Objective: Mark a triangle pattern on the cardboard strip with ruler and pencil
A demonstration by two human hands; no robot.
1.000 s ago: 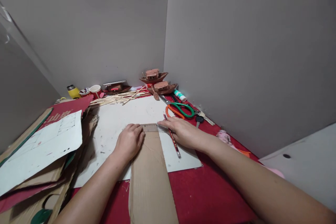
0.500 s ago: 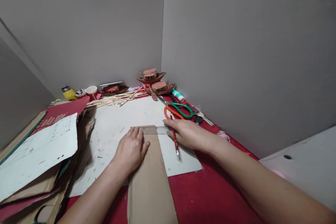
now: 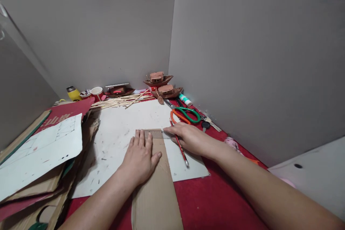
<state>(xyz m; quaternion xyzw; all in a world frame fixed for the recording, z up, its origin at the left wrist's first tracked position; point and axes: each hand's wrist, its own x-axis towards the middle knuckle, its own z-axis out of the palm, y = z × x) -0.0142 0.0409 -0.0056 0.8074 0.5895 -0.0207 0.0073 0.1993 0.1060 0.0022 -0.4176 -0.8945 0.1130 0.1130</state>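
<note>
A long strip of brown cardboard (image 3: 157, 194) runs away from me across the red table and a white sheet. Across its far end lies a clear ruler (image 3: 156, 134). My left hand (image 3: 141, 156) rests flat on the cardboard, fingers spread, fingertips pressing on the ruler's left part. In my right hand (image 3: 188, 137) a red pencil (image 3: 181, 148) is held between the fingers, its silver end pointing toward me. Those fingers also touch the ruler's right end, which they partly hide.
Green-and-orange scissors (image 3: 191, 114), keys (image 3: 206, 125) and a glue bottle (image 3: 185, 99) lie at right. Model boats (image 3: 167, 91), thin sticks (image 3: 121, 101) and paper cups (image 3: 97, 92) line the back. Stacked cardboard with a drawn sheet (image 3: 54, 147) fills the left. Walls enclose the table.
My left hand has spread its fingers and flattened on the cardboard, shifting slightly right. My right hand's fingertips have moved left along the ruler, and the pencil has tilted more. The view has shifted slightly.
</note>
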